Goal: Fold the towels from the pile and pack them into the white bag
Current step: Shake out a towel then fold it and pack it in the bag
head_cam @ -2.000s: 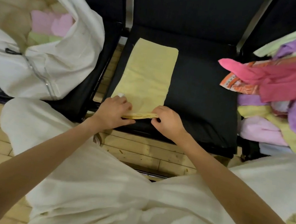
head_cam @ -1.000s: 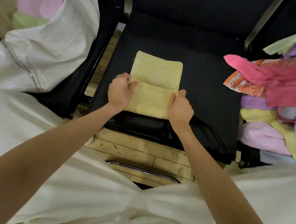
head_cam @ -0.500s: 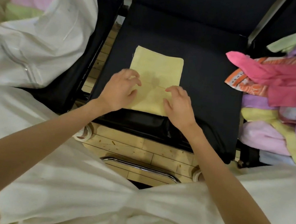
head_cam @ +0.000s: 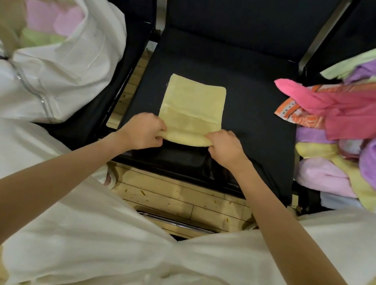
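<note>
Towel: yellow towel [head_cam: 193, 100] lies folded on the middle black seat [head_cam: 252, 117], dead centre, near edge rolled up.
Left hand [head_cam: 142, 130]: fingers curled, gripping the roll's 9 o'clock end.
Right hand [head_cam: 225, 147]: fingers curled, pinching the 3 o'clock end.
Bag [head_cam: 54, 77]: white, open at 10 o'clock, pink and green towels inside.
Pile [head_cam: 360, 131]: heaped at 3 o'clock.

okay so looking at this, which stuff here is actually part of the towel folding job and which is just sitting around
Part of the job:
- yellow towel, near edge gripped by the left hand and right hand
- white bag, pink and green towels already inside
- towel pile on the right

Just there:
- black chair seat under the towel
- wooden floor
</note>
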`<act>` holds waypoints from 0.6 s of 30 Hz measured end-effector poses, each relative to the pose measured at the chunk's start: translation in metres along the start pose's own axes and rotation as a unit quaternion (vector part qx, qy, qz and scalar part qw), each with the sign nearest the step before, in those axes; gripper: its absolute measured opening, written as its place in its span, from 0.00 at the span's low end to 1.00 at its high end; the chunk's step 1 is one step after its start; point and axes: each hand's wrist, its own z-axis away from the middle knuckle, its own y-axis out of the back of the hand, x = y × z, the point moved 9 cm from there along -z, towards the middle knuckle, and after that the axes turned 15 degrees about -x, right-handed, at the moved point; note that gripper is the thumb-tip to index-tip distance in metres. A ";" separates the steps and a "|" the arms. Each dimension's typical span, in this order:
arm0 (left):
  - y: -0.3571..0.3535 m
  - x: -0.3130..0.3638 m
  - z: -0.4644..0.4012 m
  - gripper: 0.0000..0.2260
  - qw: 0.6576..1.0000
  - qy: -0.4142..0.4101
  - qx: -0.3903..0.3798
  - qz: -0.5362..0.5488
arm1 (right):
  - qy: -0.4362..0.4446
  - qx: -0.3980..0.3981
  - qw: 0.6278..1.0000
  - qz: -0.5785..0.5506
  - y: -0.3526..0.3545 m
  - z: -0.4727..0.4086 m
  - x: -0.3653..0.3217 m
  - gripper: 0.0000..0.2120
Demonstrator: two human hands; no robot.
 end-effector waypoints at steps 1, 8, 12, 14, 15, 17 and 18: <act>0.006 0.000 0.002 0.09 0.999 0.003 0.012 0.029 | 0.000 0.003 1.000 -0.010 0.003 0.002 0.002 0.06; 0.050 0.000 0.028 0.06 0.965 -0.028 0.122 0.232 | 0.013 0.039 0.944 -0.327 0.021 0.025 0.029 0.04; 0.055 -0.011 0.014 0.10 0.935 -0.012 0.139 0.325 | -0.010 0.047 0.887 -0.460 0.026 0.019 0.046 0.06; 0.054 -0.021 0.002 0.14 0.913 0.017 0.159 0.376 | -0.030 0.065 0.851 -0.519 0.023 0.009 0.057 0.06; 0.054 -0.026 -0.004 0.15 0.898 0.035 0.173 0.404 | -0.038 0.077 0.833 -0.547 0.021 0.003 0.062 0.04; 0.053 -0.036 -0.017 0.18 0.866 0.067 0.201 0.453 | -0.062 0.105 0.801 -0.586 0.016 -0.009 0.071 0.07; 0.052 -0.040 -0.024 0.18 0.854 0.084 0.213 0.467 | -0.077 0.121 0.791 -0.595 0.013 -0.014 0.075 0.08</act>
